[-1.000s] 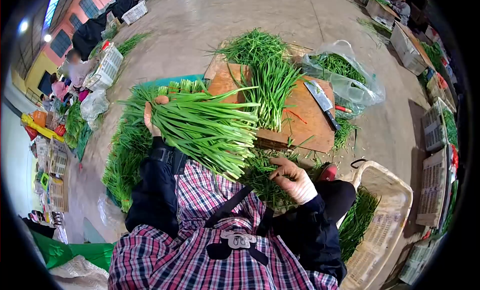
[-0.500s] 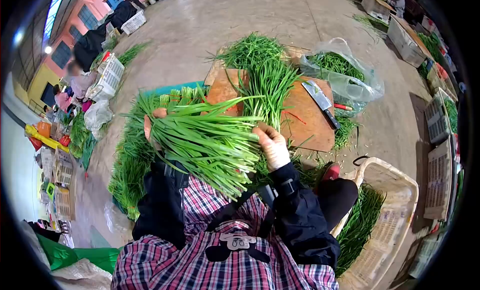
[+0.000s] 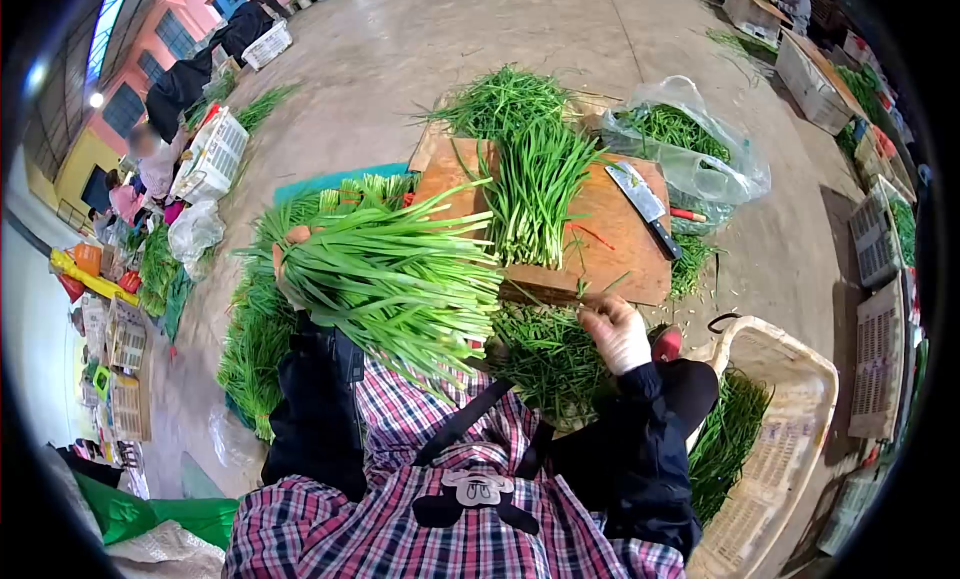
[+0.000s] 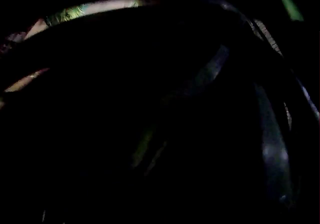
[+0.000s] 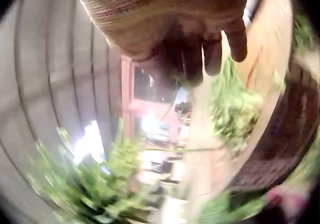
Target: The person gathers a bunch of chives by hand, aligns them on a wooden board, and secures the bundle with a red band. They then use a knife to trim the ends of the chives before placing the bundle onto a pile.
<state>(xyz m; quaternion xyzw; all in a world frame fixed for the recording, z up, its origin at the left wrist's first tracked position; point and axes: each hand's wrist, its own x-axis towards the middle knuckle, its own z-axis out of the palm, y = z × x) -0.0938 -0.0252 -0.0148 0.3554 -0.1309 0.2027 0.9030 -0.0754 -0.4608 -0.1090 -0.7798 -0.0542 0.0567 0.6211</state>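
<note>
My left hand [image 3: 292,247] holds a large fanned bunch of garlic chives [image 3: 400,269], pale stem ends pointing right. The leaves hide most of its fingers; the left wrist view is almost black. My right hand [image 3: 615,331] hangs over a heap of loose green trimmings [image 3: 550,364], apart from the bunch. Its fingers [image 5: 212,54] point downward, loosely bent, in the right wrist view. A thin strand [image 5: 172,104] dangles right at the fingertips, and another strand [image 5: 195,149] shows below. More garlic chives [image 3: 540,189] lie on the wooden board [image 3: 620,249] in front.
A cleaver [image 3: 640,204] lies on the board's right side. Behind it stands a clear plastic bag [image 3: 735,179] of greens. A plastic crate [image 3: 790,409] with greens is by my right leg. Tied bunches [image 3: 250,349] are stacked at left.
My right hand went to the stem ends of the bunch, then drew away right and down over the trimmings. The left hand keeps the bunch, shifted slightly left.
</note>
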